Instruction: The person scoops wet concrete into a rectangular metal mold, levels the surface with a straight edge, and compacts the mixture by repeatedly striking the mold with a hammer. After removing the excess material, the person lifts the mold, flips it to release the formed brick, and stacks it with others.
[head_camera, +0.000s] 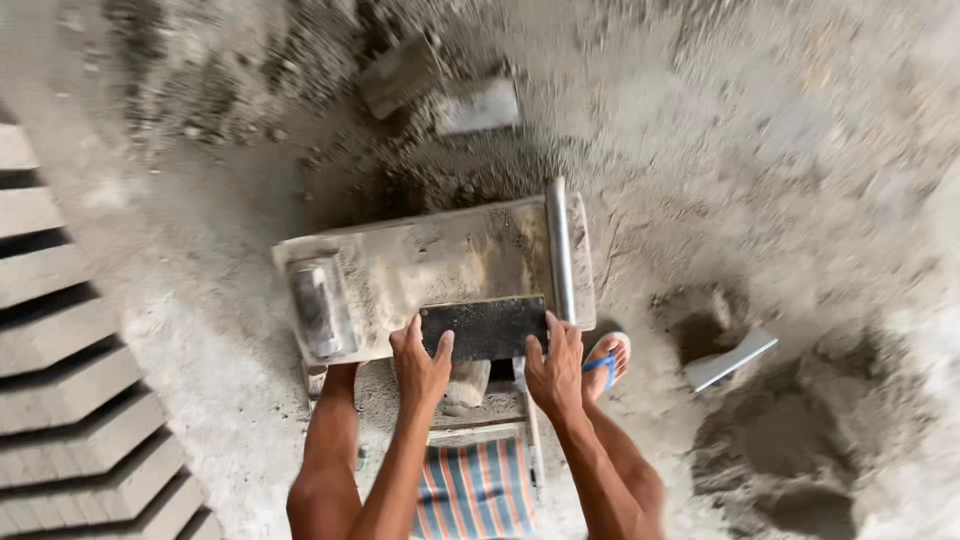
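1. I see both hands clamped on the dark mould (485, 327), which sits at the near edge of the bench (420, 265).
2. Left hand (420, 362): fingers curled over the mould's left end, thumb on top. Right hand (555, 370): fingers closed around its right end.
3. A pipe (558, 250) lies across the bench just beyond the mould; a roller (315, 305) rests at the left end.
4. I judge this the gripping step; the next move calls for a level, even pull with both hands.
5. Finished blocks (60, 400) are stacked at left, sand (790, 440) is heaped at right.
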